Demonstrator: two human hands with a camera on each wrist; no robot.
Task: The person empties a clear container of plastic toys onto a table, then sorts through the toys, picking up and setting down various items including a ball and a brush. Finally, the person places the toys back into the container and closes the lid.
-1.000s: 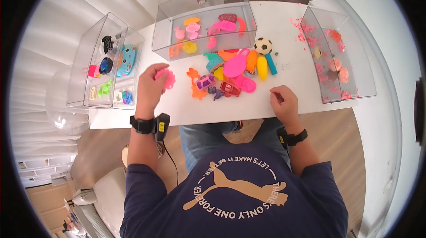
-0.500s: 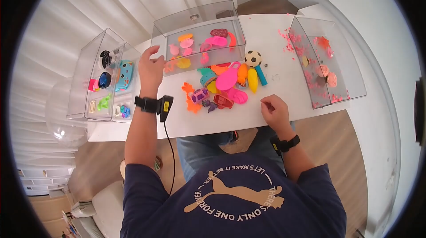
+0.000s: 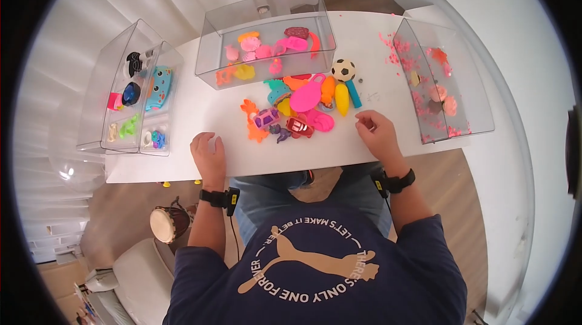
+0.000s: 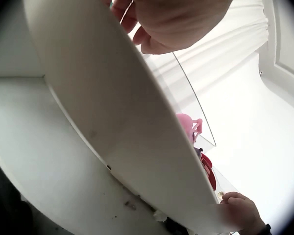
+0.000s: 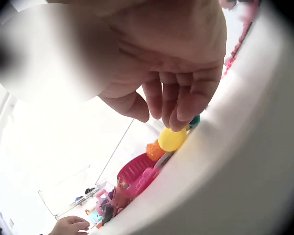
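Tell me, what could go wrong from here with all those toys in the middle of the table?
The soccer ball sits at the edge of the pile; being round, it might roll away if a hand bumps it. The big pink toy overlaps its neighbours, so pulling one out could drag or topple others.
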